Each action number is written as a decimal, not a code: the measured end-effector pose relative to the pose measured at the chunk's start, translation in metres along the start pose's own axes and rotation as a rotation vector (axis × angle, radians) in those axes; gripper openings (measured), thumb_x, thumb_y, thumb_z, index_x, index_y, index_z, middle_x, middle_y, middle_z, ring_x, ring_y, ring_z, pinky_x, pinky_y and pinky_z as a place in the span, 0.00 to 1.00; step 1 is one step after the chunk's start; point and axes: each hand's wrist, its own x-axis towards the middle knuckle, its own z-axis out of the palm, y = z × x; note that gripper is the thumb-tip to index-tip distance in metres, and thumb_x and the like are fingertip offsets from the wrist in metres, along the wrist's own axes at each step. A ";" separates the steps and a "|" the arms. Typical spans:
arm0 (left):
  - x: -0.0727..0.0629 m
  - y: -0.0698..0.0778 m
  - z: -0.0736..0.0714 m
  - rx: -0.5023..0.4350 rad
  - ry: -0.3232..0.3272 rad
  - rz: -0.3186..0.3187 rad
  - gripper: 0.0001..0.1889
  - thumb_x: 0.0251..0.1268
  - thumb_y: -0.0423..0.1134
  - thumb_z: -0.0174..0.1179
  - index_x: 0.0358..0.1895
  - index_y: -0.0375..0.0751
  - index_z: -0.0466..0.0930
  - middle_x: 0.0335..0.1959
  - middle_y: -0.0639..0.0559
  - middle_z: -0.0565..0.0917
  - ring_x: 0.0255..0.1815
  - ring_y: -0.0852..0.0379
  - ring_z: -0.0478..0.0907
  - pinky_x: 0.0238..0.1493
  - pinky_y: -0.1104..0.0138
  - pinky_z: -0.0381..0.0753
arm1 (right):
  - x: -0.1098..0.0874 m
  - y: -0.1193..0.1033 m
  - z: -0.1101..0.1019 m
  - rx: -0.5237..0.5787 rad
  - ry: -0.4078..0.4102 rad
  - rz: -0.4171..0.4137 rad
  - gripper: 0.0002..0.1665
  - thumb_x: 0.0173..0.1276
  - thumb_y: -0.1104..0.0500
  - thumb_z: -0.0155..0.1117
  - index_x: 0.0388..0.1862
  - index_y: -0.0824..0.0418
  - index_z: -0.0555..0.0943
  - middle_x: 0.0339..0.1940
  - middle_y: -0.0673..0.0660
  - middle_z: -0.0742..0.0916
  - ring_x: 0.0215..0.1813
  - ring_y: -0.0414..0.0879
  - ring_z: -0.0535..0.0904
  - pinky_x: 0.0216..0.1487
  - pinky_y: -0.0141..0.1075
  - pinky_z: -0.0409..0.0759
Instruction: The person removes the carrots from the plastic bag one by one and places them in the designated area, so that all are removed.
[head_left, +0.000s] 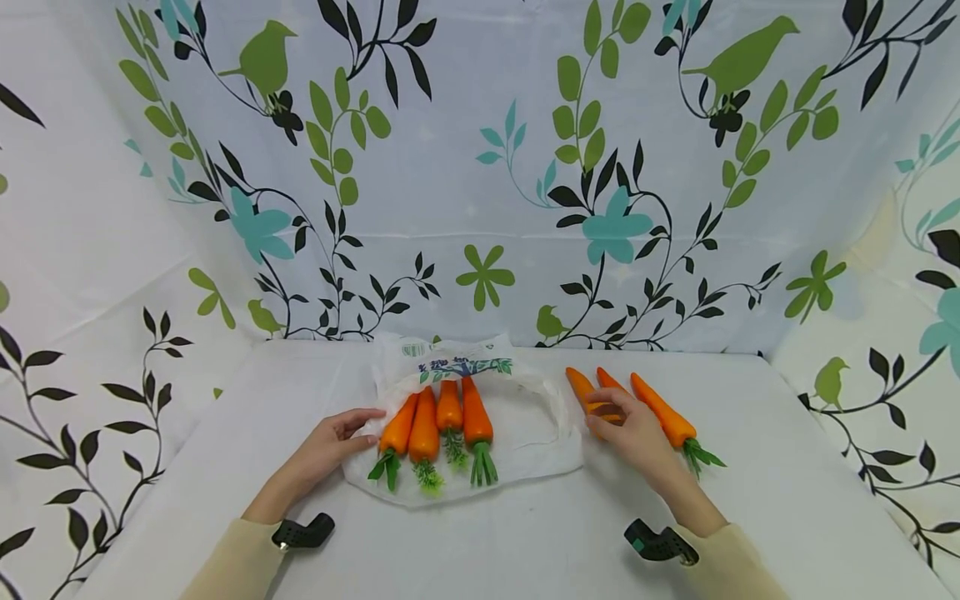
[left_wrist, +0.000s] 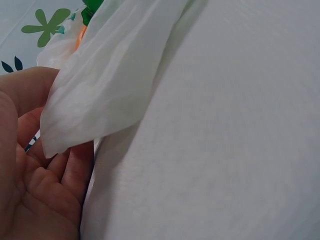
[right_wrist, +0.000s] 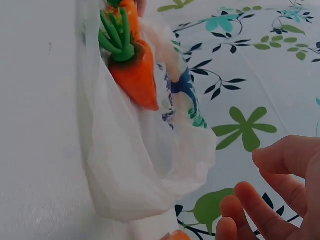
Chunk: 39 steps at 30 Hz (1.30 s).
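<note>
A white plastic bag (head_left: 532,467) with a printed tree lies flat, its mouth toward me. Several orange carrots (head_left: 424,425) with green tops rest in the mouth, tops outward. My left hand (head_left: 330,446) pinches the bag's left edge, the film passing between thumb and fingers in the left wrist view. Over the nearest of three loose carrots (head_left: 580,385) right of the bag, my right hand (head_left: 630,429) hovers with fingers loosely bent. In the right wrist view a gap shows between its thumb and fingertips (right_wrist: 245,189); whether it touches that carrot I cannot tell.
Another loose carrot (head_left: 663,410) with a green top lies right of my hand, and part of a third carrot (head_left: 606,377) shows between. A white table (head_left: 480,550) carries everything. Behind it hangs a cloth (head_left: 450,167) printed with leaves and birds.
</note>
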 end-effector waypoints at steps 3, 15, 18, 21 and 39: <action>0.001 0.000 0.000 0.004 -0.001 0.005 0.25 0.67 0.42 0.65 0.65 0.41 0.76 0.71 0.38 0.69 0.76 0.37 0.57 0.73 0.40 0.51 | 0.003 -0.004 0.009 0.011 -0.022 -0.021 0.18 0.69 0.61 0.66 0.58 0.60 0.81 0.55 0.60 0.84 0.55 0.52 0.80 0.53 0.35 0.80; 0.001 0.001 0.001 0.031 -0.004 -0.002 0.25 0.68 0.43 0.64 0.66 0.41 0.75 0.72 0.37 0.67 0.76 0.36 0.55 0.73 0.40 0.50 | 0.015 -0.021 0.046 0.045 -0.100 -0.039 0.16 0.70 0.62 0.65 0.56 0.59 0.81 0.55 0.59 0.84 0.52 0.50 0.81 0.54 0.43 0.82; 0.001 0.000 0.001 0.024 -0.002 0.005 0.25 0.68 0.42 0.64 0.66 0.41 0.75 0.73 0.37 0.67 0.76 0.36 0.55 0.73 0.41 0.50 | 0.019 -0.021 0.054 0.063 -0.117 -0.028 0.15 0.70 0.62 0.65 0.55 0.59 0.82 0.54 0.58 0.85 0.51 0.50 0.81 0.52 0.42 0.82; 0.000 0.001 0.001 0.016 -0.005 0.028 0.25 0.68 0.41 0.64 0.66 0.39 0.75 0.72 0.36 0.67 0.76 0.36 0.55 0.73 0.41 0.50 | 0.022 -0.023 0.063 0.079 -0.143 -0.011 0.15 0.70 0.62 0.65 0.55 0.59 0.82 0.53 0.58 0.85 0.51 0.49 0.80 0.52 0.42 0.81; 0.000 -0.001 0.002 0.004 0.002 0.024 0.25 0.67 0.41 0.65 0.65 0.40 0.76 0.72 0.37 0.68 0.76 0.37 0.55 0.74 0.42 0.51 | 0.039 -0.032 0.102 0.033 -0.377 -0.031 0.20 0.70 0.58 0.63 0.60 0.58 0.80 0.56 0.57 0.84 0.54 0.55 0.80 0.57 0.49 0.79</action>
